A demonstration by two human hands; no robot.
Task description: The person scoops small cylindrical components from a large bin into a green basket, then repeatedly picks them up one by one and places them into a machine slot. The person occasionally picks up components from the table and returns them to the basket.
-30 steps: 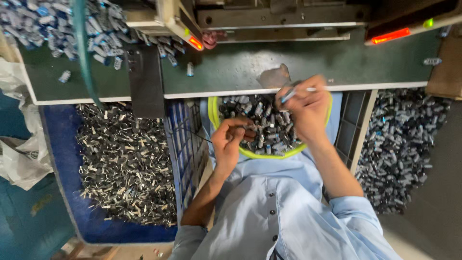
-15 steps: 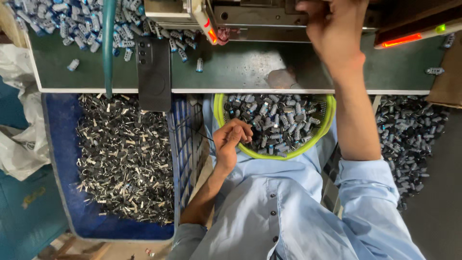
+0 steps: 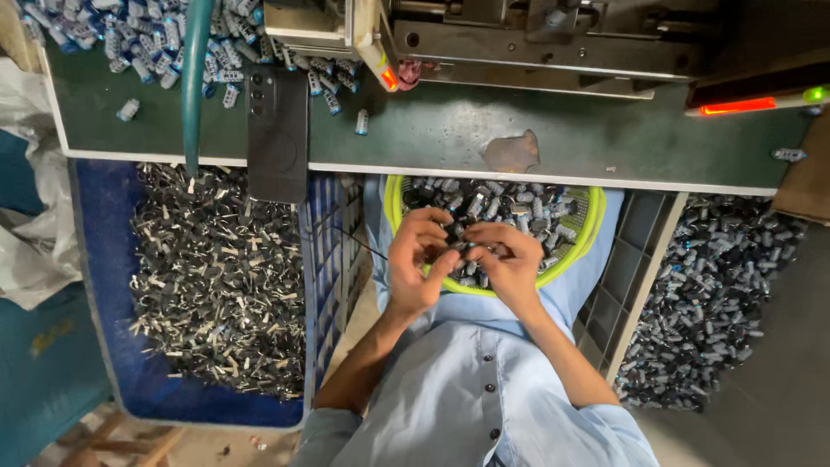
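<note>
Both hands meet over round yellow-green plastic basket of small dark cylindrical parts, near edge of green workbench. Left hand & right hand fingers pinched on parts between them.

One head view, looking steeply down. Near: lap, hands, bowl. Bench edge above; crates either side.

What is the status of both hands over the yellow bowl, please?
Left hand and right hand together over the yellow bowl, fingers pinching small dark parts. Bowl full of the same parts. Nothing blocking the hands.
</note>
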